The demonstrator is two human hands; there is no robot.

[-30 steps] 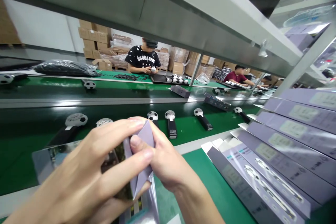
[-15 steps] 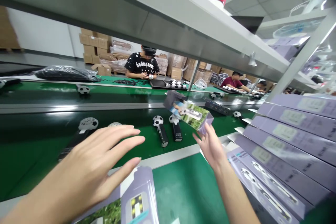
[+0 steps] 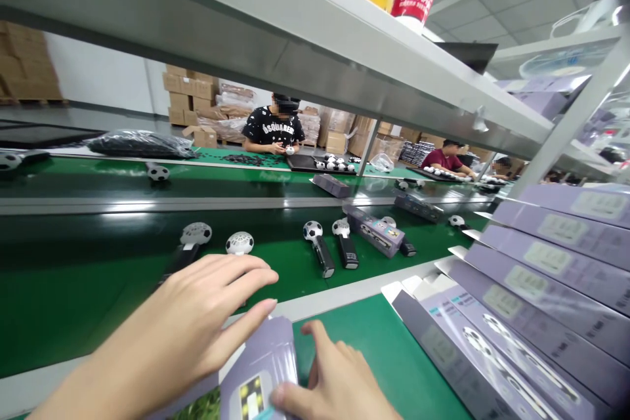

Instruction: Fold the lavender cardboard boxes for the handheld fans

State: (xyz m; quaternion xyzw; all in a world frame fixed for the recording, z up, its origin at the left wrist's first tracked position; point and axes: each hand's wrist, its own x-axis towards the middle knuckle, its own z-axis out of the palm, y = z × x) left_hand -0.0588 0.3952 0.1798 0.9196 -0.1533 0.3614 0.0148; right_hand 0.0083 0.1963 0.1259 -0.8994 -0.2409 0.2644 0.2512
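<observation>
Two bare hands reach over a green table (image 3: 394, 335) beside a green conveyor belt (image 3: 73, 282). The left hand (image 3: 191, 315) is held palm down, fingers loosely spread and thumb apart, gripping nothing visible; whether it touches anything below is unclear. The right hand (image 3: 339, 374) has its thumb against the edge of glossy purple printed cartons, seemingly flattened (image 3: 266, 367), at the bottom centre; its index finger stands clear, leaving a wide gap. These cartons lie layered close to the body, probably for easy reach.

On the right, long purple cardboard boxes (image 3: 556, 256) lean in an overlapping row with white end flaps open towards the belt, perhaps to keep their openings accessible. On the belt, black-handled devices with black-and-white football-shaped heads (image 3: 319, 249) lie spread out, and a purple rectangular box (image 3: 377, 233) partly covers one.
</observation>
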